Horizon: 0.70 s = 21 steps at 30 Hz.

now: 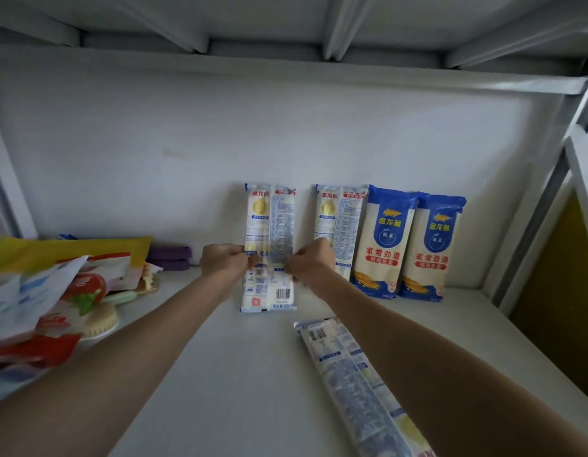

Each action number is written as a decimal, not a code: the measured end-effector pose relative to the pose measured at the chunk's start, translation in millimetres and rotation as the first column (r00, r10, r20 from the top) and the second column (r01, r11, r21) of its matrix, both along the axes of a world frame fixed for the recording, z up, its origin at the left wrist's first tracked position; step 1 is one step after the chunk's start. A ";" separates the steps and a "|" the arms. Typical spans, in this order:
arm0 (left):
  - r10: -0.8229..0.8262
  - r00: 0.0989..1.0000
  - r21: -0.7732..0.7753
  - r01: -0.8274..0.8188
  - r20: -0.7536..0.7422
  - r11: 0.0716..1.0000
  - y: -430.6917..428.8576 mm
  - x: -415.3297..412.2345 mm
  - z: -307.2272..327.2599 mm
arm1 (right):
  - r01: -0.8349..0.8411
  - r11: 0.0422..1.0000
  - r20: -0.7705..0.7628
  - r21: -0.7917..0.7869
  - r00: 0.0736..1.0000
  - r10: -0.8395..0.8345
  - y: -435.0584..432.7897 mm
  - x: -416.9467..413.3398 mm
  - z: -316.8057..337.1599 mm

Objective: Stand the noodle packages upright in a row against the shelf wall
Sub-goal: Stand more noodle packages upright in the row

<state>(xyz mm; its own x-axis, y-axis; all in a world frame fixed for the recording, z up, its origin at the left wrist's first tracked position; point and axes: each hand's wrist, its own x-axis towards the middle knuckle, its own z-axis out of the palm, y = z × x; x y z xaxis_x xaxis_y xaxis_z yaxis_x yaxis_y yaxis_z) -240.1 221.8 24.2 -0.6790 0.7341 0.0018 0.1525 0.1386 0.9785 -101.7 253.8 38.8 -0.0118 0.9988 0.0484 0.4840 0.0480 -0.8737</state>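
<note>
Flanking hands — package midsection hidden

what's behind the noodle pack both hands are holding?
Behind the held pack only the white shelf wall shows. Left hand and right hand grip its edges; whether it touches the wall is hidden.

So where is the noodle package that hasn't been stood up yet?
The long white-and-blue noodle package lies flat on the white shelf board, front right in the head view, just under the right forearm and in front of the upright row.
</note>
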 end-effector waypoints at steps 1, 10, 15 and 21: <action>0.014 1.000 0.016 -0.014 -0.011 1.000 7.2 0.8 -2.1 | 0.016 0.999 0.006 0.032 1.000 -0.016 6.4 -0.3 -1.0; 0.041 0.998 0.090 -0.037 -0.041 0.995 61.1 16.3 -15.5 | 0.173 0.969 0.063 0.174 0.980 -0.187 47.3 -6.6 -19.8; 0.036 0.995 0.098 -0.027 -0.092 0.995 72.2 22.7 -25.4 | 0.205 0.956 0.123 0.209 0.964 -0.234 52.0 -3.8 -29.1; -0.052 0.982 0.083 0.068 -0.182 0.994 71.5 20.1 -30.3 | 0.157 0.966 0.163 0.206 0.968 -0.192 51.9 0.9 -33.5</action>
